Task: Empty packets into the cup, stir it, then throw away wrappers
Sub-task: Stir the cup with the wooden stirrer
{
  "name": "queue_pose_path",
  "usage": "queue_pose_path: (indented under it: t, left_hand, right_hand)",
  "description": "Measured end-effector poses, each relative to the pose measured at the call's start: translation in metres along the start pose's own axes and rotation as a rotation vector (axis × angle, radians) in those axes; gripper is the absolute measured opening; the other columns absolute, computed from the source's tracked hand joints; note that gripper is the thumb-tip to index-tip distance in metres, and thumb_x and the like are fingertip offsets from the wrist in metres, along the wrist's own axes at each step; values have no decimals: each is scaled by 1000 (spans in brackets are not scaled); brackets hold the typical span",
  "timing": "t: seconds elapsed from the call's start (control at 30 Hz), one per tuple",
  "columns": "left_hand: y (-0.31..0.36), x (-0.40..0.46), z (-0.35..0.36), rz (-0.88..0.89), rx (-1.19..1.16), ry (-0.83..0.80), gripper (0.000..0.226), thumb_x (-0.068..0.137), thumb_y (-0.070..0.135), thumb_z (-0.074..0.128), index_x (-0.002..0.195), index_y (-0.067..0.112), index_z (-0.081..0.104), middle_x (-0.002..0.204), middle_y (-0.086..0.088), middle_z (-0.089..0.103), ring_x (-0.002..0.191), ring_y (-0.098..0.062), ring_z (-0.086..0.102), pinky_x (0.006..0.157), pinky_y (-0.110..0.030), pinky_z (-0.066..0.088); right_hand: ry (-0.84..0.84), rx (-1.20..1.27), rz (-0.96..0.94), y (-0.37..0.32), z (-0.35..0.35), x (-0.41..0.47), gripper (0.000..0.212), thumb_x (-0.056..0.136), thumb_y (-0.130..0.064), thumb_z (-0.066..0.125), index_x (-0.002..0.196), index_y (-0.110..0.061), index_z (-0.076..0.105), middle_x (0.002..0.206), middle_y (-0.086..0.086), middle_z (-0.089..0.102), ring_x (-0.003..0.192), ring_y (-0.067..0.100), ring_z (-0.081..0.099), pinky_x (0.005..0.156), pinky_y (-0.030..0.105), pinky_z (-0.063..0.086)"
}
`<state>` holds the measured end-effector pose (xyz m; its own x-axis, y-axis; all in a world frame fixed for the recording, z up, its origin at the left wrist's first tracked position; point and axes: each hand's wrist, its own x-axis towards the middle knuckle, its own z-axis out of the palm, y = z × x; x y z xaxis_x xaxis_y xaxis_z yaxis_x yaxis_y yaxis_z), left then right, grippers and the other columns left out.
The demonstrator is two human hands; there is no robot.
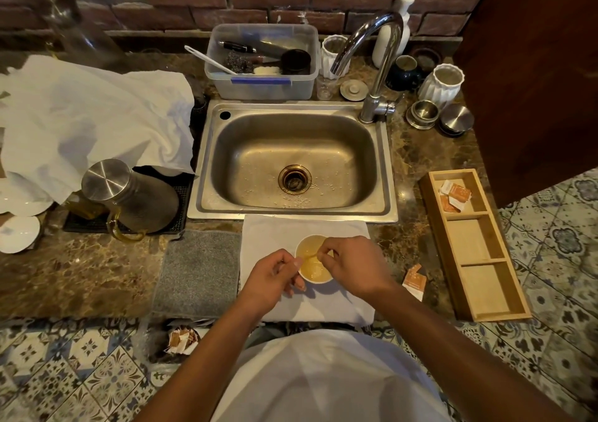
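Note:
A small white cup [315, 273] of pale yellow liquid stands on a white cloth [268, 231] in front of the sink. My left hand [275, 276] grips the cup's left side, thumb at the rim. Over the cup's right rim, my right hand [352, 266] pinches a thin pale stick [311, 254] whose end reaches into the liquid. An orange-and-white torn packet [414, 281] lies on the counter to the right of the cloth. More orange packets [453, 193] sit in the far compartment of a wooden tray [485, 292].
A steel sink [291, 159] with a tap [375, 62] lies behind the cup. A bin on the floor holds wrappers [181, 339]. A steel jug [129, 195], a grey mat [197, 273] and white plates [19, 231] are on the left.

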<state>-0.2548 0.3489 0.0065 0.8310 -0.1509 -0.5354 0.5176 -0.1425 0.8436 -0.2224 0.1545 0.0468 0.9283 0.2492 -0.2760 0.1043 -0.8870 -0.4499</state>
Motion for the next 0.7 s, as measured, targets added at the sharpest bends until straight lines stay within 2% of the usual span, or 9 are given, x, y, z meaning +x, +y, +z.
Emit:
queue_pose_path:
  t: [0.1, 0.23, 0.33, 0.47, 0.57, 0.7]
  left_hand:
    - [1, 1, 2, 26, 43, -11, 24, 101, 23, 57, 88, 3, 59, 70, -11, 74, 57, -14, 65, 52, -23, 50]
    - [3, 2, 3, 47, 76, 7, 24, 101, 26, 57, 84, 8, 59, 68, -6, 74, 57, -13, 65, 52, -21, 49]
    - [2, 2, 3, 48, 75, 13, 25, 101, 26, 58, 86, 5, 59, 67, -6, 74, 56, -12, 65, 52, -21, 49]
    - [-2, 2, 2, 55, 59, 18, 24, 101, 25, 57, 85, 6, 60, 67, -7, 74, 55, -13, 66, 51, -23, 49]
    - [-1, 3, 3, 59, 58, 9, 24, 100, 25, 57, 86, 6, 60, 68, -8, 74, 56, -13, 66, 53, -24, 50]
    - [0, 3, 4, 48, 76, 2, 27, 101, 26, 57, 89, 1, 59, 69, -8, 74, 59, -14, 67, 56, -26, 51]
  right_hand:
    - [47, 7, 31, 3, 0, 3, 19, 98, -39, 57, 105, -27, 70, 88, 1, 76, 84, 25, 69, 69, 32, 50]
    - [45, -36, 42, 10, -2, 3, 18, 95, -38, 56, 97, -24, 66, 83, 1, 74, 79, 25, 67, 66, 34, 51]
    - [-20, -53, 23, 12, -5, -2, 17, 92, -38, 58, 92, -23, 66, 81, -1, 71, 76, 24, 65, 61, 31, 45]
    - [-78, -38, 6, 8, -7, -7, 16, 91, -35, 60, 94, -24, 71, 85, 0, 73, 79, 24, 65, 59, 29, 39]
    - [-96, 33, -10, 3, -5, -7, 14, 91, -31, 61, 94, -25, 73, 85, 1, 73, 80, 23, 65, 57, 27, 32]
    - [-54, 86, -7, -2, -1, -1, 14, 92, -32, 62, 95, -25, 75, 79, -4, 70, 76, 19, 62, 53, 24, 31]
